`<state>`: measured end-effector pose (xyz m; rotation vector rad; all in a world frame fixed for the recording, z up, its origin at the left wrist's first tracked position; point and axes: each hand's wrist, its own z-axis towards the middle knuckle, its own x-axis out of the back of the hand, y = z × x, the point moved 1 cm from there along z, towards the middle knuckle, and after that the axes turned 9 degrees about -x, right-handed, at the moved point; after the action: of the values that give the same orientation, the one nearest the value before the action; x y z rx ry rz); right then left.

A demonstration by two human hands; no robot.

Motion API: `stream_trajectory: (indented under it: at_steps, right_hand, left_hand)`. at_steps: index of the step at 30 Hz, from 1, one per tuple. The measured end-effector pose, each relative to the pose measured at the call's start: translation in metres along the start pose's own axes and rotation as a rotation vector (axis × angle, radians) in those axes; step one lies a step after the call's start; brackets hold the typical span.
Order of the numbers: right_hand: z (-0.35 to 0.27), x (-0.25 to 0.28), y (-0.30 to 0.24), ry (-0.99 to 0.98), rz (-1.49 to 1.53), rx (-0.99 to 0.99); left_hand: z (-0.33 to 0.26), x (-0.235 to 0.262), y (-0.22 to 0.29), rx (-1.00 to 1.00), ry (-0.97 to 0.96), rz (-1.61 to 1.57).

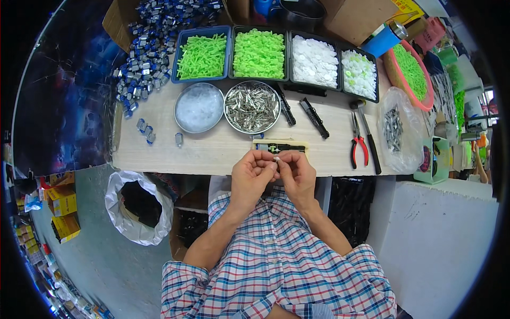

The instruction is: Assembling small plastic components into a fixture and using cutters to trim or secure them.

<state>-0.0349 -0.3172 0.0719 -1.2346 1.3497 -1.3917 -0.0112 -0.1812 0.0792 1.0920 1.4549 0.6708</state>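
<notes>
My left hand point(254, 173) and my right hand point(296, 171) meet at the near edge of the wooden table point(212, 151). Between their fingertips they pinch a small white part point(276, 159). Just beyond the hands lies a small black and green jig point(280, 147) on a pale block. Farther back stand a round metal bowl of silver metal pieces point(252, 106) and a round metal bowl of clear pieces point(199, 107).
Four black trays hold green parts point(203, 56), more green parts point(259, 53) and white parts point(315, 61), point(359, 73). A heap of blue and silver pieces point(146, 53) lies at the left. Red-handled pliers point(358, 143), black tools point(314, 118), a bag of screws point(393, 127) and a white-lined bin point(139, 204) are nearby.
</notes>
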Motion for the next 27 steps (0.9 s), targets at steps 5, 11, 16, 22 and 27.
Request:
stream_trajectory:
  at_steps: [5, 11, 16, 22, 27]
  right_hand:
    - [-0.004, 0.002, 0.001, -0.009, 0.041, -0.042]
    - [-0.004, 0.005, 0.007, 0.013, -0.112, 0.123]
    - [-0.002, 0.014, -0.003, -0.032, -0.361, 0.382]
    - [-0.001, 0.026, -0.004, -0.057, -0.654, 0.458]
    - [-0.002, 0.026, 0.003, -0.083, -0.767, 0.470]
  left_hand:
    - [0.000, 0.002, 0.001, 0.045, -0.025, 0.013]
    - [0.001, 0.004, 0.002, 0.074, -0.034, 0.021]
    - [-0.005, 0.010, 0.000, 0.077, -0.023, 0.073]
    - [-0.020, 0.021, 0.003, -0.743, -0.185, 0.998]
    - [-0.025, 0.025, -0.004, -0.997, -0.414, 1.149]
